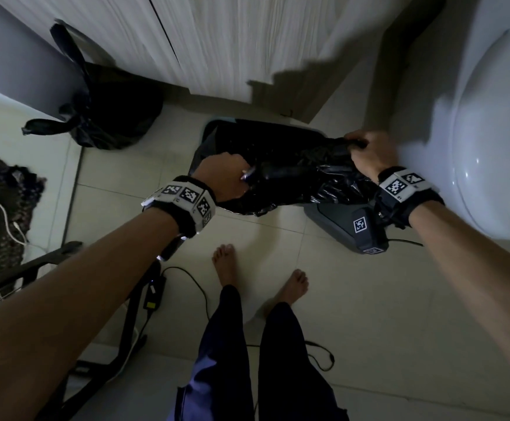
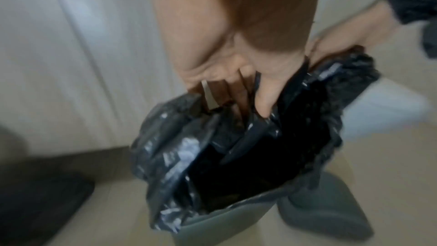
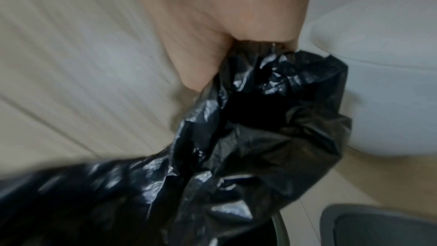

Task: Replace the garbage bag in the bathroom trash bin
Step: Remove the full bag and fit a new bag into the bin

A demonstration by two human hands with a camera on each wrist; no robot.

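Note:
A fresh black garbage bag point(image 1: 296, 177) is stretched over the mouth of the grey trash bin point(image 1: 208, 132), which stands on the tiled floor. My left hand point(image 1: 226, 177) grips the bag's left edge, fingers curled into the plastic point(image 2: 238, 100). My right hand point(image 1: 369, 153) clutches the bag's right edge in a fist point(image 3: 212, 59). The bag point(image 2: 236, 156) hangs open into the bin point(image 2: 227, 225). The bin's grey lid point(image 1: 345, 223) lies on the floor under my right wrist; it also shows in the left wrist view point(image 2: 331, 209) and the right wrist view point(image 3: 383, 225).
A tied, full black garbage bag point(image 1: 108, 110) sits on the floor at the back left by a white cabinet point(image 1: 217, 41). A white toilet point(image 1: 490, 132) stands at the right. A dark mat point(image 1: 1, 202), cables point(image 1: 187, 281) and a black stand point(image 1: 29, 268) lie left. My bare feet point(image 1: 226, 259) are below.

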